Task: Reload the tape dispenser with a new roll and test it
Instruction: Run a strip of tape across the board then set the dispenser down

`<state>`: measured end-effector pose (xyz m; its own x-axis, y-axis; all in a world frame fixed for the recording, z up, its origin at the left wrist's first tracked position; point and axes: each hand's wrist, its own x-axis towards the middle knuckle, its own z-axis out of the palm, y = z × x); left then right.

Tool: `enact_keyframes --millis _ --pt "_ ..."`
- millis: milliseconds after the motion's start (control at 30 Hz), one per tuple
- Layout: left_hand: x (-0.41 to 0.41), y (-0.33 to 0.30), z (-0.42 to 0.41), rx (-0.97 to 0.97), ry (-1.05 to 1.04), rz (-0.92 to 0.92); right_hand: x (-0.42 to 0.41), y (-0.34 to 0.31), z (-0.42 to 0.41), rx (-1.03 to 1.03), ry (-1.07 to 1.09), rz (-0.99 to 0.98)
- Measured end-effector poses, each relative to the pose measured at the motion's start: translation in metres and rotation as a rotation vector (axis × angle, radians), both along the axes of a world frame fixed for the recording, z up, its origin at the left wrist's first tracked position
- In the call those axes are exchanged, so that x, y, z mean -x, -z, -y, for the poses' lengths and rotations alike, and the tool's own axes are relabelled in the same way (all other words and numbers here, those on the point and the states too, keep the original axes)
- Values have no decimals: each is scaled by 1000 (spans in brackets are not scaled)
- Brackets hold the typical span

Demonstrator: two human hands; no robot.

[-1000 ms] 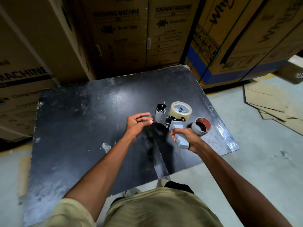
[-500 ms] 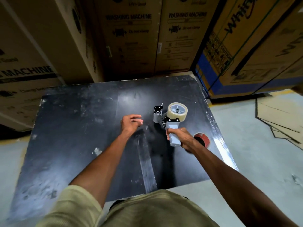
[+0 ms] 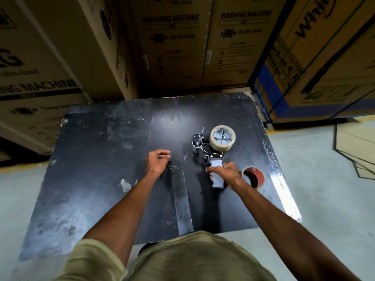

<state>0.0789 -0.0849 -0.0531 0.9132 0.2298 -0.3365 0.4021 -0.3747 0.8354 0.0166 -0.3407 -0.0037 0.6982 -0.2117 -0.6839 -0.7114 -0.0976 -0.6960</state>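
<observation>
A grey tape dispenser [image 3: 211, 157] lies on the black table [image 3: 105, 159], right of centre, with a clear tape roll [image 3: 222, 139] mounted on its hub. My right hand [image 3: 225, 172] is closed around its grey handle. To the left, my left hand [image 3: 158, 162] hovers over the table with fingers curled and nothing in them, apart from the dispenser's roller end. A bare cardboard core with a red inside [image 3: 253, 177] lies on the table just right of my right hand, partly hidden by my wrist.
A shiny strip of clear tape [image 3: 181, 201] runs along the table toward my body. Tall cardboard washing machine boxes [image 3: 172, 43] wall in the table's far and left sides. Flattened cardboard [image 3: 357, 147] lies on the grey floor at right.
My left hand pulled back from the dispenser's roller end and curled shut. The dispenser has been lowered onto the table with my right hand still on the handle. The view rose and tilted.
</observation>
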Motion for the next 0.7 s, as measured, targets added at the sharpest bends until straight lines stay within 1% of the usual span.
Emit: enact_keyframes --millis 67,100,167,233,300,367,467,600,700 --pt "2 10 -4 -33 24 18 1 9 2 124 9 0" --pt "3 12 -5 -50 38 19 -1 28 9 176 -2 19" --pt "10 5 -4 -84 66 22 -3 61 18 233 -16 43" --pt "19 -5 -2 -139 114 34 -2 69 18 248 -2 57" --pt "29 -11 -4 -206 187 83 1 60 14 270 8 72" --pt "38 -12 -9 -274 242 139 1 66 14 267 -4 64" --pt "48 -13 -17 -447 334 173 -1 70 13 300 -4 43" --pt "64 -19 -24 -603 422 231 6 37 3 388 -33 21" --pt "76 -24 -26 -658 437 217 18 17 -4 450 -72 3"
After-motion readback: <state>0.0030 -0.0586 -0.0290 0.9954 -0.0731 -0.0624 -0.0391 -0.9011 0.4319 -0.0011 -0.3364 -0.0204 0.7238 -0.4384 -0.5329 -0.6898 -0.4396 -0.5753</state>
